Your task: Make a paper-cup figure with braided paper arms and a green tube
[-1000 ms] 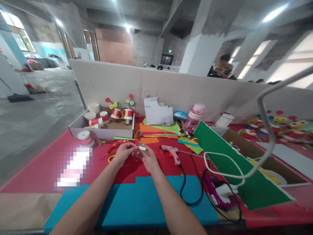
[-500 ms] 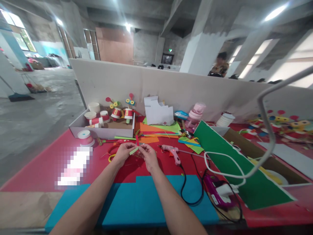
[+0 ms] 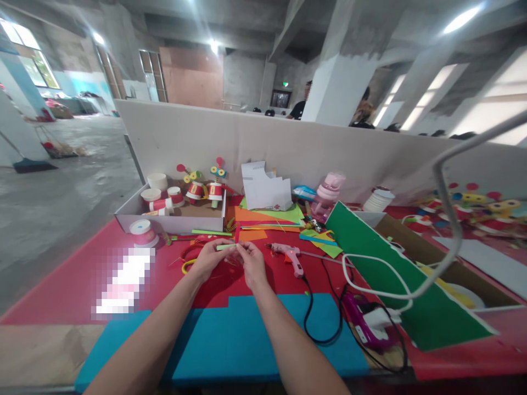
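Over the red tabletop, my left hand (image 3: pixel 209 259) pinches a light green paper strip (image 3: pixel 224 247) between thumb and fingers. My right hand (image 3: pixel 252 264) is closed at the strip's right end, fingertips near those of the left. A narrow red paper strip (image 3: pixel 237 236) sticks up where the two hands meet; whether it is joined to the green one I cannot tell. Yellow- and red-handled scissors (image 3: pixel 187 267) lie beside my left hand, partly hidden by it. To the right of my right hand rests a pink glue gun (image 3: pixel 289 255) on its side.
A white box (image 3: pixel 164 224) with paper cups and cup figures stands back left, a paper cup (image 3: pixel 142 235) before it. Blue sheets (image 3: pixel 255 340) cover the front. At right are a green board (image 3: pixel 395 285), a purple power strip (image 3: pixel 364 323) and looping cables.
The green strip has turned from slanting to nearly level, and the red strip has shifted slightly right. Both hands stay close together. Another person has come into view beside the pillar.
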Demonstrator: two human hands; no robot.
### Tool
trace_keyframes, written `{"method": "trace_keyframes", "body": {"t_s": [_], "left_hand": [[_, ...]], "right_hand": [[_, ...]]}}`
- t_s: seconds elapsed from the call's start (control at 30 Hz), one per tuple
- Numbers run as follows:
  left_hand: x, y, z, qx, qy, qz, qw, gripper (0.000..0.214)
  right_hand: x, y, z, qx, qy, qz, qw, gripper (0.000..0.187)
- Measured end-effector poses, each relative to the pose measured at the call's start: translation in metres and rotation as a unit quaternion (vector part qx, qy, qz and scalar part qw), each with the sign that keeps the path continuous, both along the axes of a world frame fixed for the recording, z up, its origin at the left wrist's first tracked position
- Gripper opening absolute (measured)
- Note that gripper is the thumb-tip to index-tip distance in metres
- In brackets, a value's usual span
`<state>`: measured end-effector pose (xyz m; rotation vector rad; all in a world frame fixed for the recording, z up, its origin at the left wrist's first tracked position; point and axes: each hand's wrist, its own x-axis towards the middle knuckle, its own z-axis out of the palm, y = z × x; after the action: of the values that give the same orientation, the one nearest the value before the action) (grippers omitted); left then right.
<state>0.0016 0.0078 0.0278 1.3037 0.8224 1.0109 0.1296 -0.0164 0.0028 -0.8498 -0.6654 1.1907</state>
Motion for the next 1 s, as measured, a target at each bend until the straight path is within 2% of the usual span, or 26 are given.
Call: {"method": "trace_keyframes", "body": {"t_s": [0.23, 0.37, 0.5, 0.7, 0.9, 1.0], "left_hand": [[-0.004, 0.005, -0.004, 0.006, 0.039, 0.038, 0.999, 0.028], [-0.004, 0.004, -0.003, 0.009, 0.066, 0.050, 0.997, 0.026], [-0.005, 0.004, -0.002, 0.006, 0.078, 0.054, 0.995, 0.026], [-0.006, 0.006, -0.003, 0.035, 0.106, 0.054, 0.992, 0.026], [-0.005, 0.007, -0.006, 0.024, 0.054, 0.031, 0.998, 0.030], [-0.005, 0.008, -0.008, 0.026, 0.044, 0.016, 0.999, 0.029]], "right_hand": [[0.003, -0.001, 0.002, -0.011, -0.080, 0.028, 0.996, 0.026], [0.007, -0.002, 0.002, 0.005, -0.160, 0.008, 0.987, 0.023], [0.007, -0.003, 0.003, 0.022, -0.190, -0.010, 0.981, 0.019], [0.015, -0.003, 0.007, -0.022, -0.155, 0.049, 0.987, 0.025], [0.010, -0.002, 0.007, -0.041, -0.103, 0.019, 0.994, 0.031], [0.006, -0.003, 0.008, -0.052, -0.064, 0.028, 0.996, 0.034]]}}
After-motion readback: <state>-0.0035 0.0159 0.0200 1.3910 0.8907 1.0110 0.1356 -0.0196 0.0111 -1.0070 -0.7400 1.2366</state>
